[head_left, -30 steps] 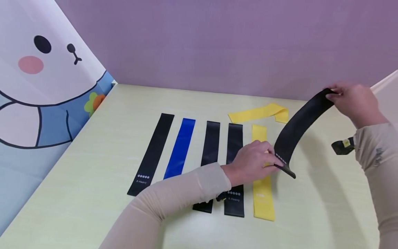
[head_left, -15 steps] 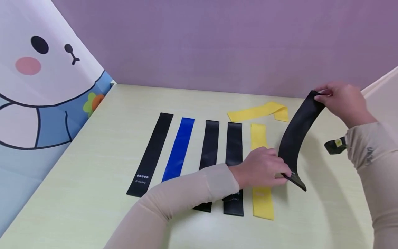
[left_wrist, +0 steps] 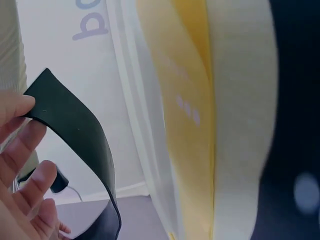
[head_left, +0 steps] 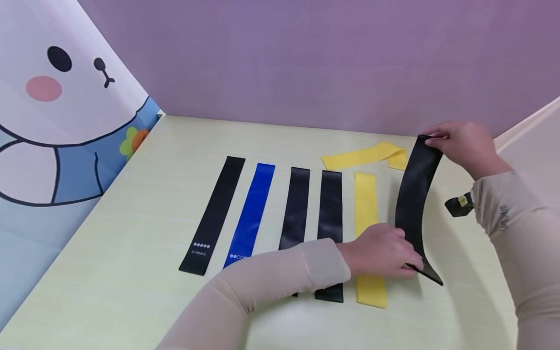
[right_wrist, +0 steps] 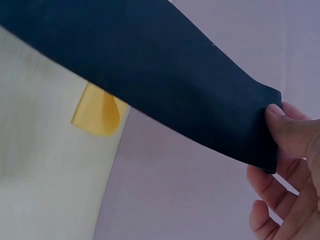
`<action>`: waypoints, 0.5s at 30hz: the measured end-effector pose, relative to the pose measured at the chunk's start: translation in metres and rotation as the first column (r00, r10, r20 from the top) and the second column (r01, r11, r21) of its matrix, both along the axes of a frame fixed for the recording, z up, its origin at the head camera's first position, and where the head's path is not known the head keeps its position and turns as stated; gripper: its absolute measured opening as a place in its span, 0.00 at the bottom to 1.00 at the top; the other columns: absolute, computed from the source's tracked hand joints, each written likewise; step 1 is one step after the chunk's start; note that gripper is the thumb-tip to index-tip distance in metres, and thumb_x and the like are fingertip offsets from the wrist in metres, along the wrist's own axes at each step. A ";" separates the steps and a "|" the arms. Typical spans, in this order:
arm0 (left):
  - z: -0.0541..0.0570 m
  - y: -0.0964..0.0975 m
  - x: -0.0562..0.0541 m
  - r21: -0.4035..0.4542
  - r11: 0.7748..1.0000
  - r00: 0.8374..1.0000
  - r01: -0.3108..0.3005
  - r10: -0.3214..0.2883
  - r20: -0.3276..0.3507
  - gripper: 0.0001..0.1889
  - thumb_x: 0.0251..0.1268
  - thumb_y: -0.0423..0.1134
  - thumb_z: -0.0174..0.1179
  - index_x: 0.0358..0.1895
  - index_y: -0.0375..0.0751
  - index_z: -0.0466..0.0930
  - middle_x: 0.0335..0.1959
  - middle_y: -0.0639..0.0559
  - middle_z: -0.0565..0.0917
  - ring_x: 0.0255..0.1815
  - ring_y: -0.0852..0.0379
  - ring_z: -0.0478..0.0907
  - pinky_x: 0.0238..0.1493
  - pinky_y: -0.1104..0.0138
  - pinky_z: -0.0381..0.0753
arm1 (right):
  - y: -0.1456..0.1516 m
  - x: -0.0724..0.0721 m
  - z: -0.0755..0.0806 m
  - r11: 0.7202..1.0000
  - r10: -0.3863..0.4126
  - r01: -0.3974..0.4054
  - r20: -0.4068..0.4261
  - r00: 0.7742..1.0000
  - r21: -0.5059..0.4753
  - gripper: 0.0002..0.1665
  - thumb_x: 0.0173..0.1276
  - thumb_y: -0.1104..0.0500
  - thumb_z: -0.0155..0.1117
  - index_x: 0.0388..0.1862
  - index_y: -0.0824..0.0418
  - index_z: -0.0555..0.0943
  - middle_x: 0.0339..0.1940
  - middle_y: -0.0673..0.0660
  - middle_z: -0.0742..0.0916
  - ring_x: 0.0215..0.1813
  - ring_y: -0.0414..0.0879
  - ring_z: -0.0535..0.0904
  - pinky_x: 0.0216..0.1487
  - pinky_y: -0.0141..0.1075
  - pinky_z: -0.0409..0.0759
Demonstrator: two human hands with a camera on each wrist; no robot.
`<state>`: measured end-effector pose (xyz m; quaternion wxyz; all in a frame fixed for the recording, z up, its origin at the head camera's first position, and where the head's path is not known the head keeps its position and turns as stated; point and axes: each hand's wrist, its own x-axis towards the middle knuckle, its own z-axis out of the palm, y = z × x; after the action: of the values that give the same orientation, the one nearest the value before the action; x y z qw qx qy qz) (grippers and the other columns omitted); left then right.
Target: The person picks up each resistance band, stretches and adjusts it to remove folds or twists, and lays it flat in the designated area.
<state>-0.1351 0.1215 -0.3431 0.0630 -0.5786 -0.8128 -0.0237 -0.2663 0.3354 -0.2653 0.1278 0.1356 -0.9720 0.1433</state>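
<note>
A black resistance band [head_left: 413, 194] is stretched lengthwise between my two hands over the right part of the table. My right hand [head_left: 464, 146] pinches its far end between thumb and fingers, and that grip shows close up in the right wrist view. Near the band's other end, my left hand [head_left: 387, 252] pinches it between thumb and forefinger while the remaining fingers stay loosely bent. The near tip of the band flares out past the left fingers, low over the table. Just left of it lies a flat yellow band [head_left: 366, 199], partly hidden under my left hand.
Left of the yellow band lie two black bands [head_left: 331, 199] [head_left: 295, 204], a blue band [head_left: 253, 214] and another black band marked X-Heavy [head_left: 214, 209], roughly side by side. A folded yellow band [head_left: 365, 156] lies behind them. A purple wall [head_left: 306, 63] borders the table's back.
Both hands shift the held black band: the right hand moves left and slightly down, the left hand moves right and nearer. The band now hangs steeper, right of the yellow one.
</note>
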 end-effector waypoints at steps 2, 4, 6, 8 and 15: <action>-0.002 0.004 0.002 -0.023 1.000 1.000 0.003 -0.003 -0.003 0.11 0.69 0.53 0.54 0.50 0.69 0.83 0.43 0.76 0.82 0.35 0.70 0.71 0.32 0.79 0.61 | -0.001 -0.001 -0.001 1.000 0.000 0.000 0.022 1.000 0.000 0.13 0.66 0.64 0.62 0.48 0.69 0.82 0.42 0.71 0.85 0.44 0.66 0.79 0.32 0.41 0.69; -0.003 0.008 0.003 -0.040 0.999 1.000 0.002 -0.002 -0.001 0.11 0.69 0.53 0.54 0.49 0.70 0.83 0.43 0.77 0.82 0.36 0.70 0.71 0.33 0.79 0.62 | -0.003 -0.001 -0.002 1.000 -0.001 0.001 0.038 0.999 -0.001 0.13 0.66 0.64 0.62 0.48 0.69 0.82 0.43 0.71 0.84 0.44 0.65 0.79 0.32 0.42 0.70; -0.005 0.011 0.005 -0.055 0.998 1.000 -0.002 0.002 0.011 0.11 0.69 0.53 0.54 0.49 0.71 0.83 0.42 0.78 0.82 0.37 0.70 0.71 0.32 0.78 0.62 | -0.004 -0.002 -0.004 1.000 0.003 -0.003 0.050 0.999 -0.002 0.13 0.66 0.65 0.62 0.48 0.68 0.82 0.43 0.72 0.84 0.44 0.65 0.79 0.31 0.41 0.70; -0.006 0.013 0.006 -0.072 0.997 1.000 -0.011 0.012 0.014 0.10 0.69 0.53 0.54 0.48 0.72 0.83 0.41 0.79 0.81 0.37 0.70 0.71 0.32 0.77 0.63 | -0.006 -0.002 -0.006 1.000 0.009 -0.009 0.044 0.999 0.002 0.13 0.66 0.65 0.62 0.48 0.68 0.82 0.43 0.71 0.84 0.43 0.65 0.80 0.30 0.40 0.71; -0.009 0.018 0.008 -0.125 0.992 0.999 -0.018 0.022 0.026 0.09 0.69 0.54 0.54 0.46 0.74 0.82 0.37 0.82 0.80 0.33 0.68 0.68 0.30 0.75 0.64 | -0.012 -0.003 -0.016 0.999 0.031 -0.032 0.052 0.998 0.020 0.11 0.64 0.65 0.64 0.45 0.67 0.83 0.39 0.70 0.85 0.37 0.62 0.81 0.25 0.39 0.71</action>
<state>-0.1273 0.1393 -0.3523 0.0161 -0.5730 -0.8192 0.0198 -0.2688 0.3237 -0.2811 0.0987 0.1483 -0.9742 0.1387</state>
